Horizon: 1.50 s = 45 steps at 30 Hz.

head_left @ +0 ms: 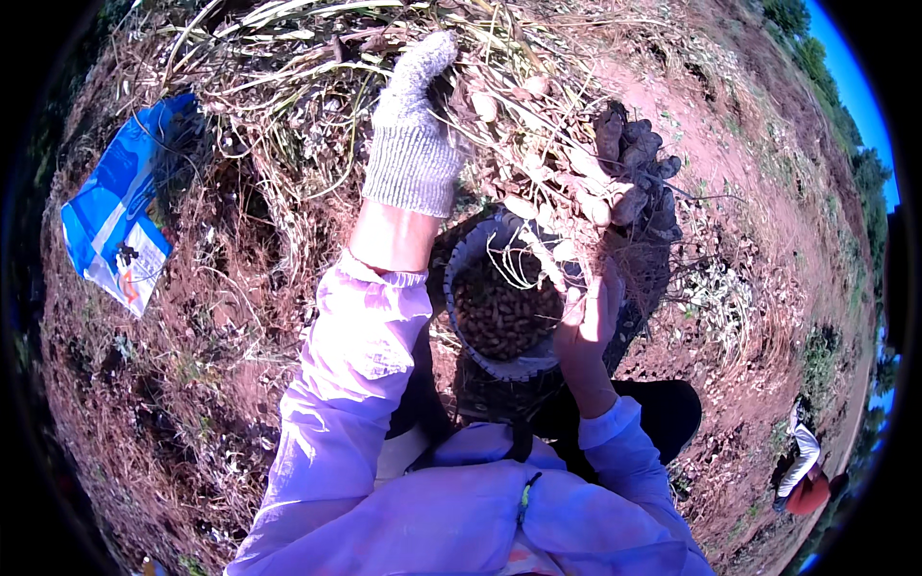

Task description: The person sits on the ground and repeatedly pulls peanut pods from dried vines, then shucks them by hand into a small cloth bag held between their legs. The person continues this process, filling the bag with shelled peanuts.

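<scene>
My left hand (415,106), in a light knitted glove, is closed round the stems of a bunch of peanut plants (538,144). Pale pods and thin roots hang off the bunch toward the right, some of them dark in shadow. At its lower end my bare right hand (591,322) has thumb and fingers together at a peanut pod among the roots; the fingertips are partly hidden. Just below the bunch and left of that hand stands a round bucket (459,322) with a pale rim, holding many picked peanuts (499,307).
A blue and white plastic bag (120,206) lies on the dry ground at the left. Long pulled stems (288,48) are heaped along the far side. Another person (802,470) is low to the ground at the far right. My dark-clad knee (672,418) is beside the bucket.
</scene>
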Available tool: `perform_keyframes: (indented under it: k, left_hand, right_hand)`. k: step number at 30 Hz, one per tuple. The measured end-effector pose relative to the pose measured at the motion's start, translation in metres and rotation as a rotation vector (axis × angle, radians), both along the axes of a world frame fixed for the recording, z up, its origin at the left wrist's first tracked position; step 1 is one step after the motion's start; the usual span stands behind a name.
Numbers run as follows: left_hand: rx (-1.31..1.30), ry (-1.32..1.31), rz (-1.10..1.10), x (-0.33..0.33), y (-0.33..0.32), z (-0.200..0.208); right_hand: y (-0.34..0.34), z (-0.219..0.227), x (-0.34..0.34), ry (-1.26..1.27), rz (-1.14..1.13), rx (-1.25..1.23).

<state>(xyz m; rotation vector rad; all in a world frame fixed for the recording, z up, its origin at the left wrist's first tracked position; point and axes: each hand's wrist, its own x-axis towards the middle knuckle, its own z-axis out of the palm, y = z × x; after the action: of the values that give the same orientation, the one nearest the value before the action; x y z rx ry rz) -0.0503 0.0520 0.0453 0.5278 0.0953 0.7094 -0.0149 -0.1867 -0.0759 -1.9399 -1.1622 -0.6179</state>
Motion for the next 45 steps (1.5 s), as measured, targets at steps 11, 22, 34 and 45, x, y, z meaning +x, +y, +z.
perform_keyframes:
  k: [11,22,34,45]
  left_hand:
    - [-0.127,0.044,0.098,0.005,0.000,-0.006]
    - [-0.101,0.082,0.132,0.018,-0.003,-0.009]
    - [-0.144,0.140,0.176,0.017,-0.015,-0.002]
    - [-0.309,0.109,-0.167,0.031,-0.047,-0.020]
  right_hand:
    - [0.032,-0.080,-0.042,1.418,0.324,-0.288]
    - [0.099,-0.140,0.001,0.244,0.358,-0.437]
    - [0.109,-0.045,-0.036,0.899,0.577,0.090]
    - [0.050,-0.033,0.031,1.366,0.598,0.605]
